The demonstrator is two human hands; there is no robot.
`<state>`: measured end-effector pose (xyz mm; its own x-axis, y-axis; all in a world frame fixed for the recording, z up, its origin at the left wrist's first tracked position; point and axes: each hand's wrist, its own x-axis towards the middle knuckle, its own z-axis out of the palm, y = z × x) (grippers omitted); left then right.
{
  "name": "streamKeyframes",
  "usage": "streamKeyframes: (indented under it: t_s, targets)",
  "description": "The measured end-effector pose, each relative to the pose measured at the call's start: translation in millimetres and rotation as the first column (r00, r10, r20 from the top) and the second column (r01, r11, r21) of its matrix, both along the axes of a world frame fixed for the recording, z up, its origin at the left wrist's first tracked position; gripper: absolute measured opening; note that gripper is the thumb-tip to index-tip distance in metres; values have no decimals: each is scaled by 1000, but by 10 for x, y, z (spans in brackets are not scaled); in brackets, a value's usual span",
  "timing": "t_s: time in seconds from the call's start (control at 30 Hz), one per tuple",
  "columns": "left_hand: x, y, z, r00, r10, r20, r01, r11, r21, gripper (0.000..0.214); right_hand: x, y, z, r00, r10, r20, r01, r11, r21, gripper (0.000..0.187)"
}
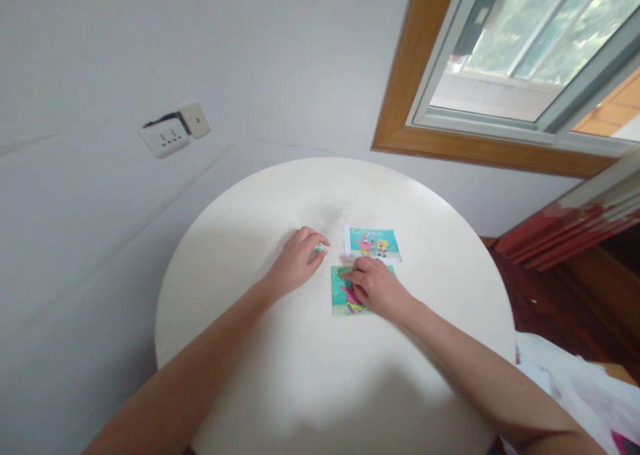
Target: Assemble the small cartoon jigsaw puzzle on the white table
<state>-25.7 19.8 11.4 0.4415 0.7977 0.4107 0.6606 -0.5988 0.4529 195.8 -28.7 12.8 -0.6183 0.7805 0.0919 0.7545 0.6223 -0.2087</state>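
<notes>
Puzzle [339,303]: lies right of centre, seemingly mostly assembled, partly hidden. Picture [389,241]: lies on its far side. Left hand [299,258]: pinches a piece [321,248], unplaced. Right hand [376,285]: touches puzzle; grip cannot be told.

Under the right fingers [357,277] lies a smooth printed card [339,293]; just beyond them, a paper picture [373,243]. Around them the tabletop [280,388] is smooth with a faint sheen; far beyond, the window frame [465,150] looks wooden.
</notes>
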Motion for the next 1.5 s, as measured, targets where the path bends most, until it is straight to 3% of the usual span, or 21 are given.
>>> streamKeyframes:
  t_s: [0.33,0.57,0.97,1.5]
  targets:
    - [-17,32,-39,1000,-4,15,4,1000,1,16,-68,-30,64,996,-11,94,9,1000,22,24]
    - [-33,33,-8,1000,5,29,-5,1000,-9,17,-36,-32,45,1000,-12,9,12,1000,27,30]
    - [-65,51,-7,999,-1,40,0,1000,12,18,-24,-32,24,999,-23,-27,23,1000,-3,24]
    - [-371,389,-321,964,259,55,-261,965,36,30,-63,-2,53,996,-24,-84,23,1000,-19,22]
